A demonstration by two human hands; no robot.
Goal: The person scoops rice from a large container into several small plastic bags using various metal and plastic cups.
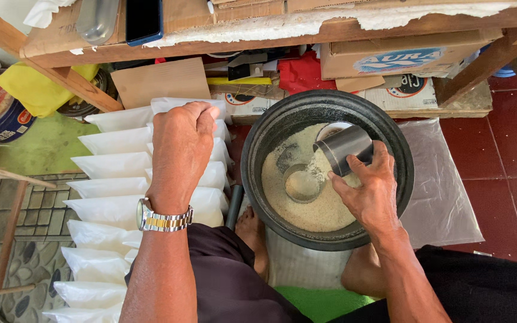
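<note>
My right hand [369,194] grips a small metal cup [343,146], tipped on its side over a black bowl [270,128] full of pale rice grains [318,209]. A second round metal scoop [301,183] lies in the rice just left of the cup. My left hand [181,146], with a metal wristwatch [163,220] on the wrist, is closed with fingers curled down on a filled white plastic bag [218,137] in a row of such bags [106,209] left of the bowl.
A wooden table [258,36] stands ahead with a phone [143,19] on top and cardboard boxes [390,60] beneath. A clear plastic sheet [444,191] lies right of the bowl on red tiles. My bare feet [252,233] rest under the bowl.
</note>
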